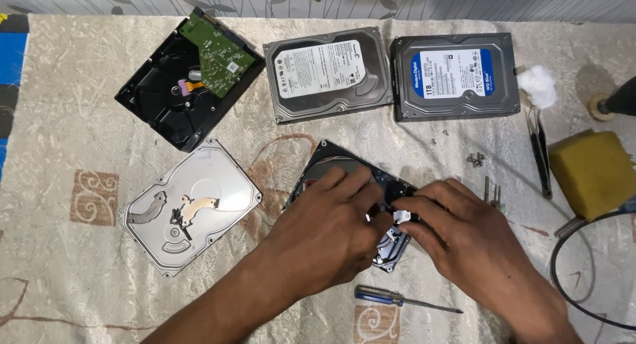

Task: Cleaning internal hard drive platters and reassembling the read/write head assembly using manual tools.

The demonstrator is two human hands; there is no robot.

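We see both hands meeting over an opened drive (331,160) that lies near the middle of the cloth (59,119); the left hand (334,215) lies flat across the drive with its fingers (358,180) spread and curled down onto the top, pressing rather than gripping; the right hand (457,218) comes in from the right, its fingertips (405,205) pinched on a small pale part (402,216) at the drive's right edge, just where the two hands touch. Most of the drive is hidden under the hands; only its dark upper rim and a shiny corner below them show.

Just below the hands lies a screwdriver (404,299) with a blue handle, its shaft pointing right; to the left of the drive sits a silver lid (192,205), inner side up (a curved metal arm shows on it). Farther up the cloth three more drives stand in a row: a black drive (162,102) tilted, underside up, with a green board (217,52) on it; a grey drive (328,72) with a white label; a dark drive (454,76) with a blue and white label.

To the right of the hands we find a few loose screws (475,160), tweezers (540,152), a cotton wad (538,86), a yellow sponge (593,172), and a black cable (576,278) curving near the cloth's edge.
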